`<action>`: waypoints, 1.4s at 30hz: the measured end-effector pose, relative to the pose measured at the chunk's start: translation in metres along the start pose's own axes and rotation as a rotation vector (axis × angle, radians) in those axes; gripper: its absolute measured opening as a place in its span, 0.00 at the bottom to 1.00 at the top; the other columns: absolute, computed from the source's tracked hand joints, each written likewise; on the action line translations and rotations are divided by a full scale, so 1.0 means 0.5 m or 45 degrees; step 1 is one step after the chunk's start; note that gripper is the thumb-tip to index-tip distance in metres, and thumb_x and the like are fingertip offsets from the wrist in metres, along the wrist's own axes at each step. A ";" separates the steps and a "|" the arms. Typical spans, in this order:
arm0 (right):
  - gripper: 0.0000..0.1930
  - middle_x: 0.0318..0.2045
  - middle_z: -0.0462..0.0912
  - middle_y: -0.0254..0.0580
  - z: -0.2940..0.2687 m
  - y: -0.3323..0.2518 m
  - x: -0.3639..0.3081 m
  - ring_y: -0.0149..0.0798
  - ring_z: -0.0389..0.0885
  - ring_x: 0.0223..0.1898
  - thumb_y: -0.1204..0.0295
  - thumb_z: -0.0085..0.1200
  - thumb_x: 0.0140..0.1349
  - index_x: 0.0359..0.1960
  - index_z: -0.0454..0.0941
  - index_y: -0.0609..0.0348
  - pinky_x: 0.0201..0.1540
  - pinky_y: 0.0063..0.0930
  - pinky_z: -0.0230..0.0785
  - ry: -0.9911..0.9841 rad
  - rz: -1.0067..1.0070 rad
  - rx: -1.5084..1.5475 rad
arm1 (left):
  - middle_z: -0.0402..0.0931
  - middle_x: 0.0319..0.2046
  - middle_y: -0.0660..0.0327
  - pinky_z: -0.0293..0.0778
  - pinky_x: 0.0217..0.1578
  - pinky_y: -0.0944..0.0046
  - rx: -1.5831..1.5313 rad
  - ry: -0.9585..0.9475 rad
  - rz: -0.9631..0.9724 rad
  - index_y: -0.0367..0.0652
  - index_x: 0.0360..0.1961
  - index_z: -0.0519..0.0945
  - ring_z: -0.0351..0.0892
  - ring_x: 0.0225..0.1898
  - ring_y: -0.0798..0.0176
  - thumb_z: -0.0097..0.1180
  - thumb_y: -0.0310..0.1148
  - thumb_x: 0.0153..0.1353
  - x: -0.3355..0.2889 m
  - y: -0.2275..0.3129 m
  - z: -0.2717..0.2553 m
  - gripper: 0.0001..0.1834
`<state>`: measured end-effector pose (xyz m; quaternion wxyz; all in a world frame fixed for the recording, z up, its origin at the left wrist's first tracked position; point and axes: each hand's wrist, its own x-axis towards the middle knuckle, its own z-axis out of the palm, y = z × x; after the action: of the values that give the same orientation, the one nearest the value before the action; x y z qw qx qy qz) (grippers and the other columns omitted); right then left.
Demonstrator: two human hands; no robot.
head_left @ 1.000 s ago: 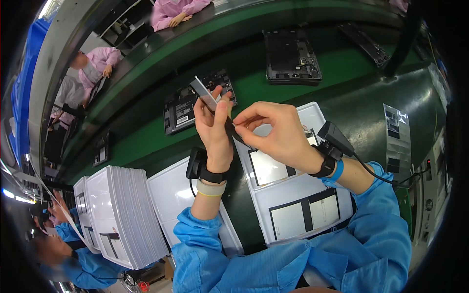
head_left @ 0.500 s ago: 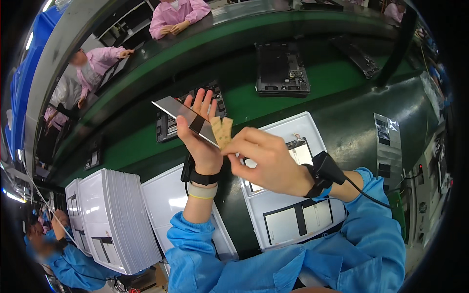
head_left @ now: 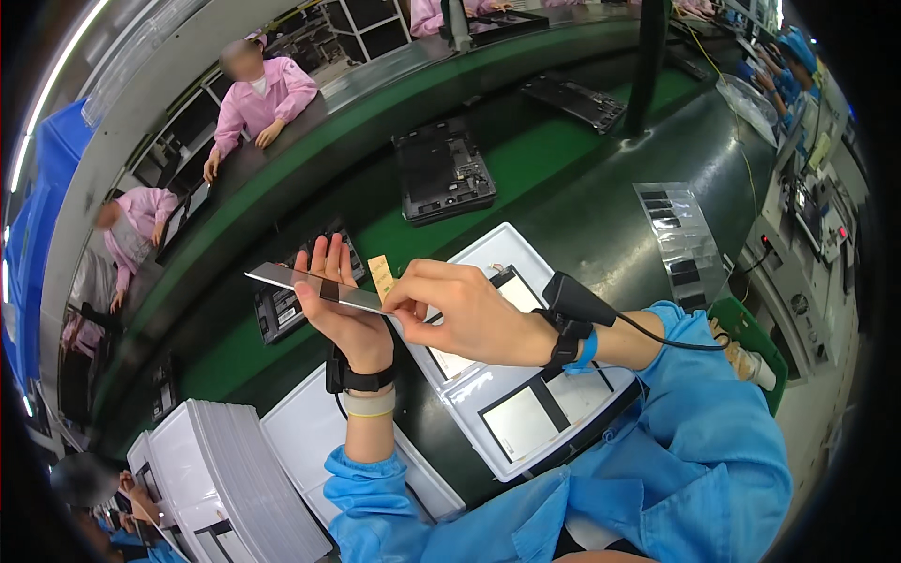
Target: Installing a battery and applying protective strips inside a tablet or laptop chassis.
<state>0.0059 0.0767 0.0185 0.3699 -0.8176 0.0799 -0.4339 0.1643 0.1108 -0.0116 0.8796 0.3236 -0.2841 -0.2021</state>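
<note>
A thin, flat silver battery pack [head_left: 357,297] with a dark middle band rests in my left hand [head_left: 352,333]. My thumb lies along its near edge, and the other fingers extend behind it. It appears nearly edge-on. At its right end my right hand [head_left: 469,310] has thumb and forefinger pinched together on a tan paper strip [head_left: 380,276], which sticks up above the pack. My fingers hide the strip's lower end, so I cannot tell how far it is attached. Below my right hand, a white tray [head_left: 455,405] holds similar flat packs [head_left: 524,427] with black bands.
A tall stack of white trays [head_left: 221,469] stands at lower left beside another white tray [head_left: 305,427]. Opened black device housings [head_left: 446,174] lie on the green conveyor [head_left: 526,164]. A clear sheet with black pieces [head_left: 680,244] lies at right. People in pink work across the line.
The view has swung, shifting the bench things leftward. My right fingers have closed in on the pack's end; two tan strip ends showed before, one now. The pack appears flatter.
</note>
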 end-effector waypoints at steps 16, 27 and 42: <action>0.06 0.34 0.86 0.39 -0.127 -0.011 -0.078 0.26 0.85 0.34 0.78 0.65 0.62 0.39 0.83 0.67 0.37 0.22 0.79 0.224 0.309 0.062 | 0.73 0.62 0.47 0.59 0.74 0.45 -0.561 -0.440 -0.560 0.35 0.65 0.69 0.71 0.66 0.44 0.46 0.67 0.66 -0.027 -0.001 0.019 0.44; 0.06 0.37 0.87 0.40 -0.694 -0.082 -0.756 0.31 0.86 0.39 0.74 0.60 0.66 0.42 0.84 0.62 0.45 0.26 0.77 1.259 0.933 -1.615 | 0.68 0.64 0.36 0.71 0.65 0.43 -0.798 -0.606 -1.035 0.34 0.75 0.57 0.79 0.56 0.35 0.42 0.70 0.64 -0.043 -0.016 0.035 0.53; 0.12 0.33 0.85 0.38 -0.543 -0.029 -0.291 0.29 0.83 0.38 0.69 0.54 0.74 0.47 0.83 0.67 0.43 0.25 0.75 0.377 0.773 -0.616 | 0.74 0.63 0.45 0.72 0.63 0.55 1.271 -1.373 0.043 0.31 0.71 0.65 0.80 0.59 0.48 0.79 0.44 0.43 -0.106 -0.001 0.126 0.56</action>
<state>-0.2944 0.0075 0.0287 0.2628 -0.7490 0.4693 -0.3869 0.0845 0.1104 0.0084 0.3686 0.5367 -0.7406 -0.1662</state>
